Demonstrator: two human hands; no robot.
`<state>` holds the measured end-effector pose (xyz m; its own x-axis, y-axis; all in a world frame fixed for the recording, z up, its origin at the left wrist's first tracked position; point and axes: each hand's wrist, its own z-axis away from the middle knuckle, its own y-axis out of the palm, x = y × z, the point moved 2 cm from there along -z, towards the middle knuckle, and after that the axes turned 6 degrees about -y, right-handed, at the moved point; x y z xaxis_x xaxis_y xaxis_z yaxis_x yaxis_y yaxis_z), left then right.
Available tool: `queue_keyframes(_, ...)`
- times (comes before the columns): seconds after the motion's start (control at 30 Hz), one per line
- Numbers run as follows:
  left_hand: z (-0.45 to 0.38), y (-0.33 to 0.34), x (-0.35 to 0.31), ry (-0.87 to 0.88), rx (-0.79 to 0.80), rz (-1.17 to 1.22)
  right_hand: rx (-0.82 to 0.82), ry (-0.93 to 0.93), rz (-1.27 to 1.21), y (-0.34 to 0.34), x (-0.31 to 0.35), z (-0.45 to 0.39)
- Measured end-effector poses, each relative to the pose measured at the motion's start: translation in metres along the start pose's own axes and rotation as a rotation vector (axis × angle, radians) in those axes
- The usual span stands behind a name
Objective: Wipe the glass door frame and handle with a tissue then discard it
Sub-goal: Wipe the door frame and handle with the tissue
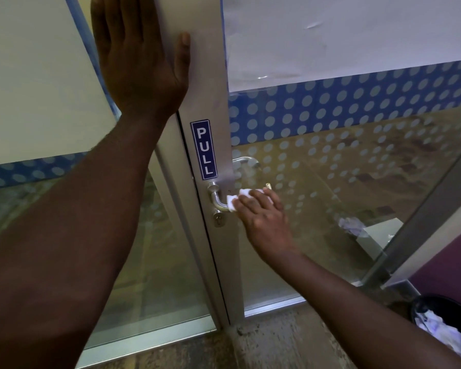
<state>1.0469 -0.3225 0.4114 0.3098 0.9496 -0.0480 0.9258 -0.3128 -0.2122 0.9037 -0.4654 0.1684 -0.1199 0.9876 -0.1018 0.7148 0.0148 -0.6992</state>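
Note:
The glass door's pale metal frame (206,97) runs down the middle of the view, with a blue PULL sticker (204,149) on it. Below the sticker sits the silver lever handle (216,196), and under it a keyhole (218,219). My right hand (264,218) is wrapped around the handle's bar, pressing a white tissue (233,200) against it. Most of the bar is hidden under the hand and tissue. My left hand (139,57) lies flat and open on the frame high up, thumb spread to the right.
A black waste bin (442,328) with crumpled white paper stands on the floor at the lower right. Dotted blue film covers the glass panel (343,107). A fixed glass panel (51,102) stands to the left. Speckled floor (277,347) lies below.

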Motion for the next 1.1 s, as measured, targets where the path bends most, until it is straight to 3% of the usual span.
queue_keyframes(0.4, -0.001, 0.001, -0.001, 0.013, -0.088, 0.000, 0.089, 0.126, -0.132, -0.014, -0.061, 0.007)
queue_keyframes(0.6, 0.001, 0.001, -0.001, -0.012, -0.044, -0.007, 0.300, 0.371, -0.505, -0.007, -0.070, -0.026)
queue_keyframes(0.7, 0.000, 0.000, -0.002, -0.007, -0.037, -0.008, 0.367, 0.639, -0.747, -0.003, -0.077, -0.029)
queue_keyframes(1.0, -0.001, -0.003, -0.002, -0.006, 0.010, -0.025, 0.233, 1.082, -1.293, 0.002, -0.077, -0.029)
queue_keyframes(1.1, 0.000, -0.002, -0.002, 0.001, -0.006, -0.020, 0.126, 1.288, -1.721, 0.000, -0.068, -0.022)
